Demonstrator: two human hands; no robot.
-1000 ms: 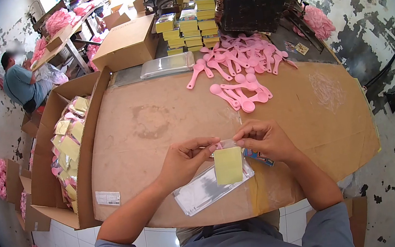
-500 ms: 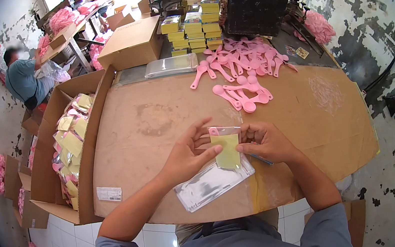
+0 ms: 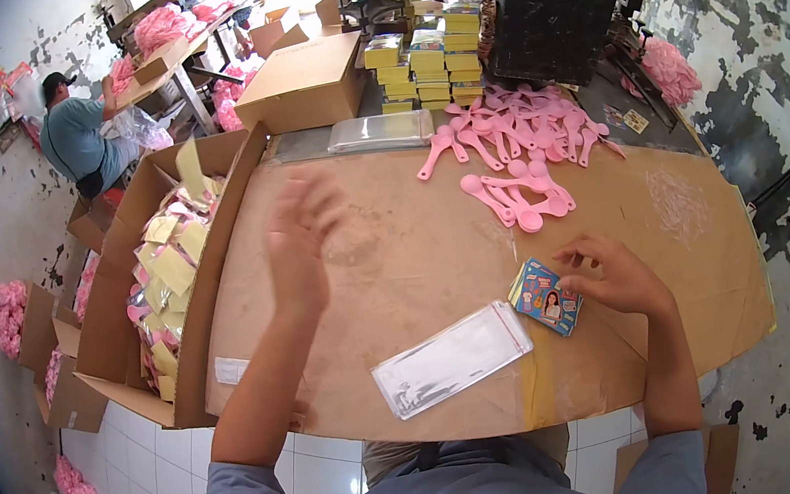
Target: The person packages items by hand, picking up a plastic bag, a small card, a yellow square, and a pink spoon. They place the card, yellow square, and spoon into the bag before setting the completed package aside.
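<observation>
My left hand (image 3: pixel 307 229) is raised over the left part of the cardboard-covered table, blurred, fingers apart and holding nothing. A packet with a yellow card (image 3: pixel 190 170) stands out at the top of the long box of filled packets (image 3: pixel 171 268). On the right, my right hand (image 3: pixel 611 272) has its thumb at a small stack of printed blue cards (image 3: pixel 546 299), its fingers bent and apart. Clear plastic sleeves (image 3: pixel 451 360) lie left of the cards. Beyond them are loose pink spoons (image 3: pixel 526 208) and a larger spoon pile (image 3: pixel 524 123).
Behind the table are a closed cardboard box (image 3: pixel 301 83), stacked yellow card bundles (image 3: pixel 430 65), more clear sleeves (image 3: pixel 381 132) and a black machine (image 3: pixel 548 8). A person in a cap (image 3: pixel 82 139) sits at the far left, near another table. Pink bundles lie around.
The packet that both hands held has left them. My left hand has moved up and left, and my right hand has moved right to the printed cards. The view has shifted slightly.
</observation>
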